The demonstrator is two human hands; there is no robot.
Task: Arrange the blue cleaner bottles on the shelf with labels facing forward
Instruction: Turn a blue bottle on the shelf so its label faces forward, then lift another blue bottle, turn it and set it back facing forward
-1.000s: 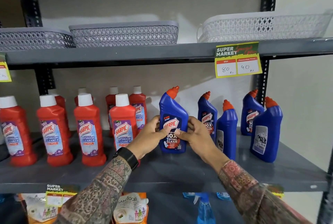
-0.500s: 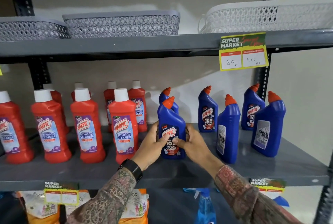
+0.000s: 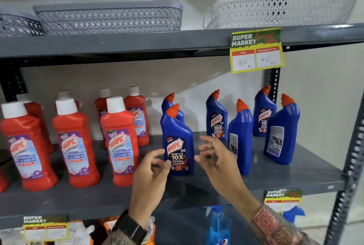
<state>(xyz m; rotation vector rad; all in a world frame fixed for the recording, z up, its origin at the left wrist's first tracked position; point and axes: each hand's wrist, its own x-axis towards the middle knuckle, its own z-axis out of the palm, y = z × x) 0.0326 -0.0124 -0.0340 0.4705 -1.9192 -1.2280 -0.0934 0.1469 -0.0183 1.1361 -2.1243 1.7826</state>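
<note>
Head view showed us the grey shelf (image 3: pixel 295 173) first, the largest thing there, and we place everything else relative to the front blue bottle (image 3: pixel 178 142) standing near the middle of it. To the left of that bottle stood the red cleaner bottles (image 3: pixel 75 146) in two rows, labels toward us. Above it, on the upper shelf, sat a grey basket (image 3: pixel 110 18), with a white basket (image 3: pixel 275 11) and a yellow price tag (image 3: pixel 257 50) up to the right.

The front blue bottle stood upright near the shelf's front edge with its label facing forward, so we judged its turn finished. Just behind it a second blue bottle (image 3: pixel 171 104) showed only its neck and cap. To its right stood four more: two at the back with labels forward (image 3: pixel 216 118), and two nearer ones, the mid-right bottle (image 3: pixel 241 136) and the far-right bottle (image 3: pixel 281 132), showing their back panels. We judged those two were the work left.

Our left hand (image 3: pixel 151 173) hovered just left of the front bottle, its fingers (image 3: pixel 157 153) loosely curled and apart, holding nothing. Our right hand (image 3: pixel 216 160) hovered just right of it, fingers (image 3: pixel 204 146) spread and empty, close to the mid-right bottle, which we judged the sensible next one to turn.
</note>
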